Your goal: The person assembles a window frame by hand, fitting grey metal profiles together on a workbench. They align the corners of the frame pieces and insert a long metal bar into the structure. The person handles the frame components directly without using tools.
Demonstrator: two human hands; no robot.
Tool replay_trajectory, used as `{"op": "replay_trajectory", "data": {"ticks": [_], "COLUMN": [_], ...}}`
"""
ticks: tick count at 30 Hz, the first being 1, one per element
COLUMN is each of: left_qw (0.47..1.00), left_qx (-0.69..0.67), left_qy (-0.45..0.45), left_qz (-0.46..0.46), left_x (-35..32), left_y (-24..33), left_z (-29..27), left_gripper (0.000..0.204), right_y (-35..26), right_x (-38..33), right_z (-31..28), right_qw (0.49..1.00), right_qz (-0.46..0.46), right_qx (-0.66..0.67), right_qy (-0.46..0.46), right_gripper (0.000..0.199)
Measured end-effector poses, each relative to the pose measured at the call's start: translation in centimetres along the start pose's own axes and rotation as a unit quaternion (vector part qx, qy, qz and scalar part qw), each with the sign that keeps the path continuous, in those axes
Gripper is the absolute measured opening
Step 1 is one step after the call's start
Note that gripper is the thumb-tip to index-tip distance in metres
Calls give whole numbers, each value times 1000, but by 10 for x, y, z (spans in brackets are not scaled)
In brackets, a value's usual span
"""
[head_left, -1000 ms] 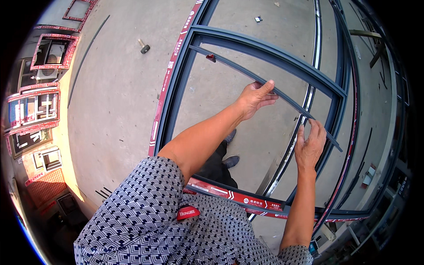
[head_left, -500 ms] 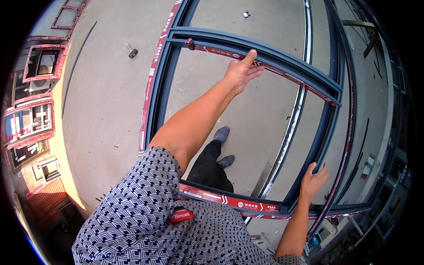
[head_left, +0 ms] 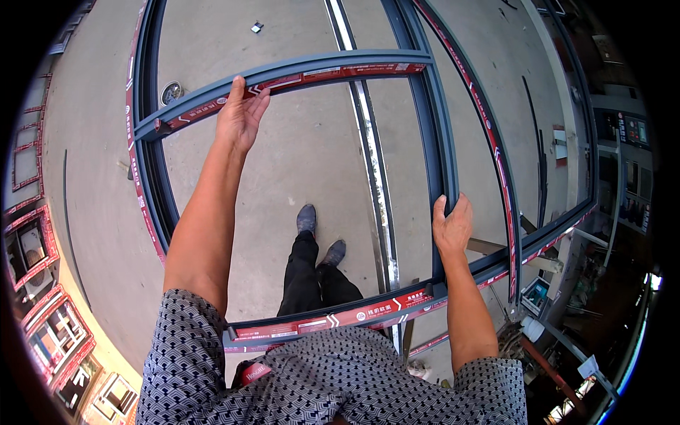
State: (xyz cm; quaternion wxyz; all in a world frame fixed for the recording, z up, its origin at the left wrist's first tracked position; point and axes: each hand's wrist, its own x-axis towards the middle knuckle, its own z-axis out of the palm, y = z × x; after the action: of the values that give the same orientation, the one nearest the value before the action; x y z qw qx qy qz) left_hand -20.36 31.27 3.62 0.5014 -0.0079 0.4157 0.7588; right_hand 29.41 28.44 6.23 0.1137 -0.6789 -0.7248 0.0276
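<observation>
A grey metal window frame (head_left: 439, 142) with red protective tape on its faces is held level in front of me, above the concrete floor. My left hand (head_left: 239, 113) grips its far crossbar (head_left: 319, 71) from below. My right hand (head_left: 452, 228) is wrapped round the frame's right upright, low down near the corner. The near bar (head_left: 333, 320) with red tape lies close against my patterned shirt. My legs and dark shoes (head_left: 320, 237) show through the opening.
A larger grey frame (head_left: 142, 184) lies around the held one on the concrete. A thin metal strip (head_left: 368, 142) runs along the floor. Stacked window frames (head_left: 42, 312) stand at the left. Machines and clutter (head_left: 623, 170) fill the right edge. A small round object (head_left: 170, 92) lies on the floor.
My right hand rose from hanging open by the lower bar and took hold of the right upright. My left hand stayed on the far crossbar while the view turned.
</observation>
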Motion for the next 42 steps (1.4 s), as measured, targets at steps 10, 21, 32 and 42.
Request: {"op": "replay_trajectory", "data": {"ticks": [10,21,32,42], "left_qw": [1000,998,1000,997], "left_qx": [16,42,13,75], "left_qy": [-3,39,-7,30], "left_qz": [14,10,-8,-4], "left_x": [-4,-5,-9,-19], "left_y": [5,6,9,11], "left_z": [7,16,12,21], "left_gripper": [51,61,44,64], "right_y": [-1,-9,-6,1], "right_x": [1,0,-2,-2], "right_z": [-3,-7,-4,1], "right_qw": [1000,999,999,999], "right_qz": [17,38,33,19], "right_qx": [4,6,-13,-38], "right_qy": [-4,-1,8,17], "right_gripper": [51,50,51,53]}}
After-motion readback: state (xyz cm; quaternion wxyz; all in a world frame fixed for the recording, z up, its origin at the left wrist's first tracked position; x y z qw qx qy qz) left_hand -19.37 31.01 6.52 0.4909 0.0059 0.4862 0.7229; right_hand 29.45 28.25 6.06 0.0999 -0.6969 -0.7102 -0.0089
